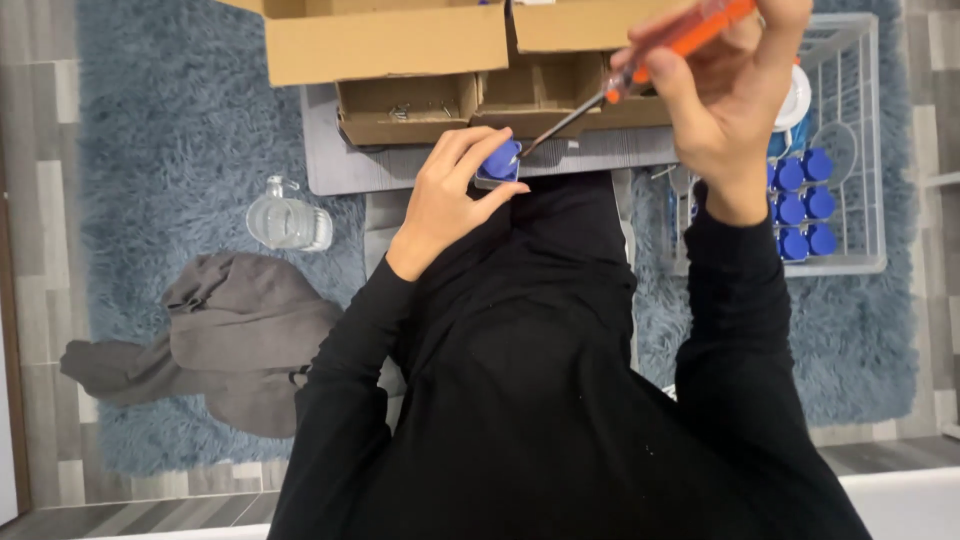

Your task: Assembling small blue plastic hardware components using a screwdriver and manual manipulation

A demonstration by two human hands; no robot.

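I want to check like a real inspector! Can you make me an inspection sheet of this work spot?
Surface: small grey table over a fluffy blue rug.
Job's things: small blue part; orange-handled screwdriver, tip at the part.
Clutter: open cardboard box; white wire basket with blue caps; clear glass jar; grey cloth.
Hands: left hand pinches the blue part; right hand grips the screwdriver.
Cables: nothing seen.
Surroundings: grey plank floor.
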